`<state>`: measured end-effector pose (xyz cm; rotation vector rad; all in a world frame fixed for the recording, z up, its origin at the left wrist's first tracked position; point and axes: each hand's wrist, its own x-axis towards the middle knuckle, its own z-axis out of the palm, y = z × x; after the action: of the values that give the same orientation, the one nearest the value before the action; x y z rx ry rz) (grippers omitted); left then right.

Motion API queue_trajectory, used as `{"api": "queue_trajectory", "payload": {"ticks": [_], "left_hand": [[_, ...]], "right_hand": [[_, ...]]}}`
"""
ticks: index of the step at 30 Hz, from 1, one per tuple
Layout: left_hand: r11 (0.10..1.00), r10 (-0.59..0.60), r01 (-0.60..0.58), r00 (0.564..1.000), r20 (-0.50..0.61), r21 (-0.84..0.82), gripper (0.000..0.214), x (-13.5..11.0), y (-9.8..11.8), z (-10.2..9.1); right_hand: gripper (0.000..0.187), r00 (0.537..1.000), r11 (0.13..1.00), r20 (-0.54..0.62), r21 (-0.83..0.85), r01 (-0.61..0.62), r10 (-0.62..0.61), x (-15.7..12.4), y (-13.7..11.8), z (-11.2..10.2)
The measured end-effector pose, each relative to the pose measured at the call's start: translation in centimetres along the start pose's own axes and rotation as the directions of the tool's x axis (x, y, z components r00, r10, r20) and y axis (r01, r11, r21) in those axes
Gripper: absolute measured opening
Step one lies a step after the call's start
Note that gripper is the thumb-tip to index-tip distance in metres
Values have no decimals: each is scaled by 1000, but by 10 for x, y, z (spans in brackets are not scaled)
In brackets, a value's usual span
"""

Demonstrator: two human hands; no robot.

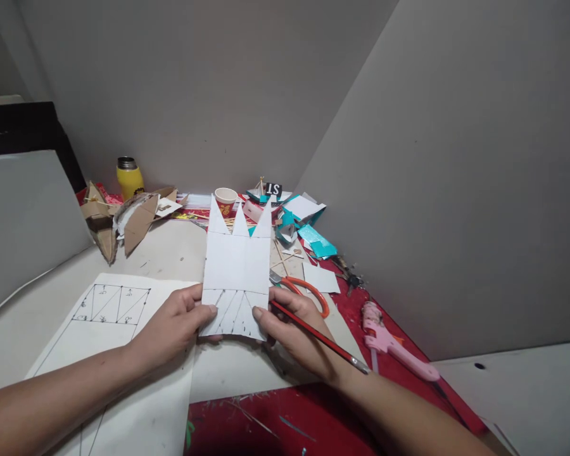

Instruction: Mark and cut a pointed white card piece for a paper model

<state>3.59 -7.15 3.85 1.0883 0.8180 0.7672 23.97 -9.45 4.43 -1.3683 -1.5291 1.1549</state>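
Observation:
Both hands hold up a white card cutout [236, 263] whose top edge is cut into pointed triangles. Pencil lines fan across its lower part. My left hand [178, 320] pinches the lower left corner, thumb in front. My right hand [297, 329] grips the lower right edge the same way, and a red and black pencil [320, 341] also rests in that hand, slanting down toward the wrist. Behind the card's right side lie orange-handled scissors [306, 290], partly hidden by it. Under my left forearm is a white sheet [109, 301] with a ruled row of triangles.
A pink glue gun [394, 345] lies at the right on the red table cover [285, 421]. Farther back stand a paper cup [225, 201] and a yellow bottle [130, 179]. Cardboard pieces [141, 221] lie back left, turquoise card scraps [317, 240] back right. Grey walls enclose the table.

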Motion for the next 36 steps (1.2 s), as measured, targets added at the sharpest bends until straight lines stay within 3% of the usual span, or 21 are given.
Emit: {"api": "queue_trajectory", "payload": {"ticks": [6,15,22,28,33,36], "left_hand": [[999,-23,23,1000,5,38,26,2,0,-2],[999,-9,10,999,34,-35,36,3,-5,-5],[996,-36,38,999,31,-82,24,3,1,-5],[995,-18,3,988,-152,-100,22,9,3,-17],[996,-35,14,972,-232,-88,22,13,2,-23],[996,-38,16,960,-277,-83,17,15,3,-24]], "right_hand": [[12,1000,1000,-13,-3,6,-6,1,2,-2],[14,999,996,-2,76,-41,41,3,-3,0],[16,999,999,-10,40,-30,30,5,7,-4],[16,995,995,44,34,-93,92,7,6,-8],[23,978,982,148,97,-162,147,10,11,-7],[27,990,995,101,15,-102,100,12,13,-8]]}}
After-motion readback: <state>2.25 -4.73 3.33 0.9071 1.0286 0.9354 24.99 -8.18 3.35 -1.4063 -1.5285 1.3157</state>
